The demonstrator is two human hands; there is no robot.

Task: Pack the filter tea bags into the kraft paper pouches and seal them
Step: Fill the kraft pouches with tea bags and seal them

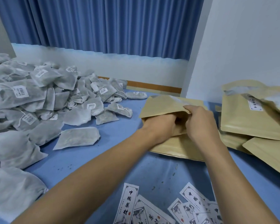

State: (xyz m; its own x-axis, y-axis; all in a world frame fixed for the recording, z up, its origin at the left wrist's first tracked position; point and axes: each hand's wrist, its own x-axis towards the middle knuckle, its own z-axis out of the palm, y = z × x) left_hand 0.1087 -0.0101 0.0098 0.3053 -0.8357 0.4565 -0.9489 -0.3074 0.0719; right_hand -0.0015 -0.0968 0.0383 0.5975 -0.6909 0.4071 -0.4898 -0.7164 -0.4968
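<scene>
Notably, left hand (160,126) sits half-hidden inside pouch (160,105) that right hand (200,122) pinches

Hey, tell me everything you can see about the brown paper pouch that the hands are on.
The kraft pouch is plain tan paper, lying on a second pouch on the blue cloth, its mouth held open. The right hand pinches its upper lip; the left hand reaches inside, fingers hidden.

Grey-white tea bags (39,101), tan kraft pouches (168,105), blue tablecloth (103,159), blue pleated curtain (103,25).
</scene>
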